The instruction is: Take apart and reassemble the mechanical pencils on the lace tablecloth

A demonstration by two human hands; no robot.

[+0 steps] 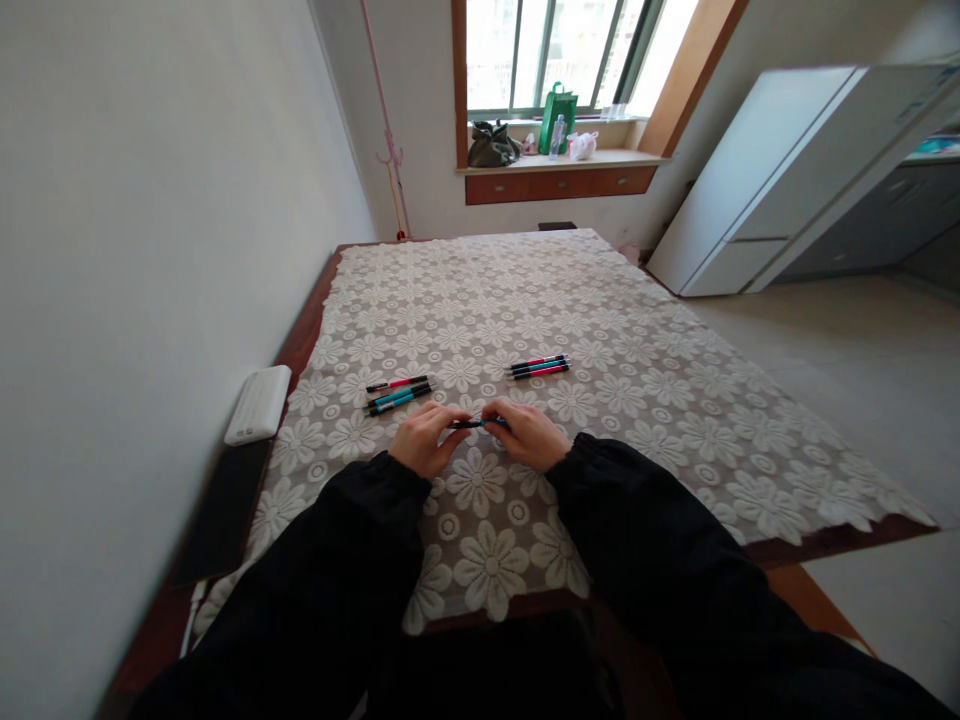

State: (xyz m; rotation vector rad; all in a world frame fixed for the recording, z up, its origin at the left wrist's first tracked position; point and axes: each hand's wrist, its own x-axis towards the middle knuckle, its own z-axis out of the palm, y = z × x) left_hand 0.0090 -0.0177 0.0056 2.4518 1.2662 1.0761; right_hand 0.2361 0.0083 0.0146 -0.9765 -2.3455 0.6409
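Note:
Between my two hands lies a blue and black pen [480,423], held level just above the lace tablecloth [491,560]. My left hand [429,438] pinches its black left part, while my right hand [527,434] grips the blue right part. Fingers cover both ends of it. Beyond my left hand rests a small group of pens [399,397], red-and-black and blue-and-black, lying side by side. Farther right, past my right hand, a second group of pens [538,367] lies in a neat row, red and blue with black parts.
At the left table edge sit a white power bank [258,404] and a dark phone-like slab [223,510] with a white cable [192,612]. A wall borders the left side. Bags [559,120] and a bottle stand on the far windowsill. A white refrigerator [780,170] stands at right.

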